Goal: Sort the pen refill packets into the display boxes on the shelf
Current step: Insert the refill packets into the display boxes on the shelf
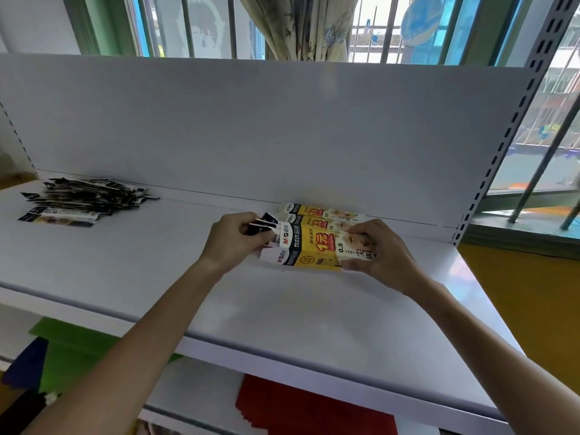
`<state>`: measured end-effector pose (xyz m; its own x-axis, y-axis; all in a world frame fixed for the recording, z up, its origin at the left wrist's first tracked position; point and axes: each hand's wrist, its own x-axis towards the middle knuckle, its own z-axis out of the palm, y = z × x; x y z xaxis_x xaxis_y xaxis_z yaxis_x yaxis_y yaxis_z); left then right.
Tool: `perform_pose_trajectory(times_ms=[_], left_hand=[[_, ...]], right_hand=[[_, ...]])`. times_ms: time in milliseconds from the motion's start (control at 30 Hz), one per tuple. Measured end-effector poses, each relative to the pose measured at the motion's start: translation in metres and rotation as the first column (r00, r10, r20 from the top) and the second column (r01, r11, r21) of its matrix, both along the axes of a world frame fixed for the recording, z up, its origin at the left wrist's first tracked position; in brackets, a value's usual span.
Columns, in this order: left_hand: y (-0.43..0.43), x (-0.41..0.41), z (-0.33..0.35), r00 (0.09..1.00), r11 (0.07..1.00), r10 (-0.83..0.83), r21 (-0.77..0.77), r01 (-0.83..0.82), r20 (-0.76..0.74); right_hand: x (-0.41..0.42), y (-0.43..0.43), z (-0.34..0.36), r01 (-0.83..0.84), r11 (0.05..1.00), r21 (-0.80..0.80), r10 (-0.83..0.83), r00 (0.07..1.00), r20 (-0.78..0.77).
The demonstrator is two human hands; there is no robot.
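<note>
Red sheet (314,409), perhaps paper, below shelf (282,309)

Shelf (157,262) open btwn packet pile (84,199) (far left) & display boxes (314,243); back panel (282,120) blocks behind.

Three yellow display boxes (317,243) were counted on one white shelf (157,277). One heap of refill packets (84,199), too many to be numbered, was recorded, and at least two further packets (263,224) were seen apart from it.
</note>
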<state>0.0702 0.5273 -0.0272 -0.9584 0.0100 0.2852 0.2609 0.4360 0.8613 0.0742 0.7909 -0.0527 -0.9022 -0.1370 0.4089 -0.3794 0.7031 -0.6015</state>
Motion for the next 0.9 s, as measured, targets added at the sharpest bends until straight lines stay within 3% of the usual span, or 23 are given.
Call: perform_pose_trajectory(times_ms=[133,233,300,367,400,533,633,700,833,900], left_hand=[[0.008,0.004,0.0,0.99,0.971,-0.039,-0.23,0.069,0.132],[0.012,0.002,0.002,0.988,0.975,0.02,-0.223,0.015,0.155],[0.01,-0.001,0.003,0.983,1.0,-0.009,-0.005,0.01,0.181],[0.006,0.0,0.006,0.979,0.946,-0.064,0.324,-0.002,0.193],[0.005,0.0,0.006,0.984,0.915,-0.063,0.402,-0.011,0.169],[0.013,-0.001,-0.001,0.997,0.972,0.019,0.232,-0.036,0.077],[0.022,-0.005,-0.007,0.996,0.998,-0.024,0.06,0.019,0.09],[0.025,-0.007,-0.006,0.993,0.996,-0.06,0.075,0.052,0.102],[0.025,-0.009,-0.006,0.998,0.973,0.047,0.225,-0.052,0.03],[0.024,-0.007,-0.009,0.994,0.98,-0.07,0.193,0.054,0.08]], right_hand=[[0.002,-0.001,-0.001,-0.018,0.999,0.031,0.018,1.0,-0.009],[0.003,-0.003,0.002,-0.021,1.0,0.02,0.022,1.0,-0.021],[0.003,-0.001,0.005,-0.002,1.0,-0.003,0.002,1.0,-0.022],[0.003,0.004,0.006,0.031,0.999,-0.014,-0.031,0.999,-0.027],[0.004,0.006,0.006,0.042,0.999,-0.022,-0.043,0.999,-0.03],[0.009,0.003,0.008,0.037,0.999,-0.017,-0.037,0.999,-0.04],[0.01,-0.001,0.009,0.03,1.0,0.003,-0.03,0.998,-0.057],[0.01,0.002,0.008,0.047,0.999,-0.006,-0.047,0.997,-0.057],[0.011,0.009,0.005,0.097,0.995,-0.004,-0.097,0.995,-0.025],[0.01,0.011,0.002,0.106,0.994,0.015,-0.106,0.994,-0.005]])
